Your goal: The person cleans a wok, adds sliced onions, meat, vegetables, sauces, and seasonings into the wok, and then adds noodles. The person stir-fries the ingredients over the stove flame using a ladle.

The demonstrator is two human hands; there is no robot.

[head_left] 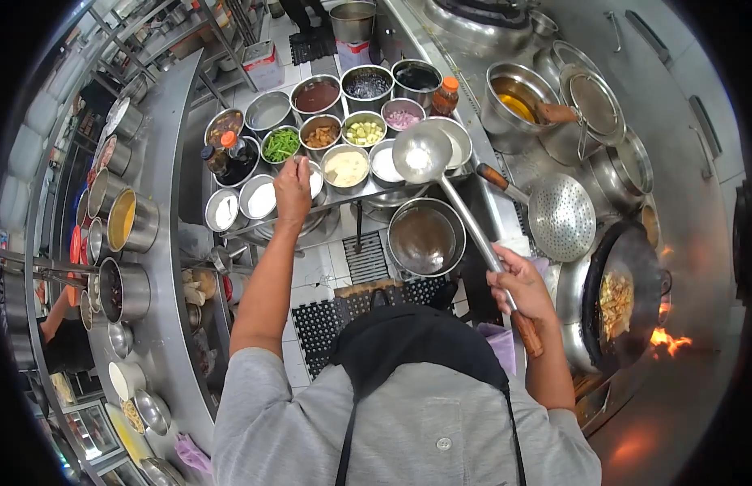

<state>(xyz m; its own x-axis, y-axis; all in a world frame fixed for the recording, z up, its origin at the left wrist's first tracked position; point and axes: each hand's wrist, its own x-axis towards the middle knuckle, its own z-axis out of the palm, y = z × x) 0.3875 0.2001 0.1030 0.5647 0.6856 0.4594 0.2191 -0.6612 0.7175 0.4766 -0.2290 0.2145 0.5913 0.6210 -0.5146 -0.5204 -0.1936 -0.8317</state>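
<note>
My right hand (pixel 522 283) is wrapped around the wooden-ended handle of a long metal ladle (pixel 420 152). The ladle's round bowl is raised over the seasoning containers, in front of a pot of white contents. Above the front row of containers is my left hand (pixel 293 192), its fingers drawn together; what they hold, if anything, is hidden. Just beyond it stands a pot of chopped green vegetables (pixel 280 145). A container of white powder (pixel 261 198) is beside it, and a pot of pale yellow paste (pixel 346 168) lies to its right.
At the right, a wok (pixel 619 304) with food sits on the stove, with flames (pixel 670 342) by its rim. A perforated skimmer (pixel 560 217) and a pot of oil (pixel 518 97) are near it. A steel counter (pixel 153 283) with pots runs along the left.
</note>
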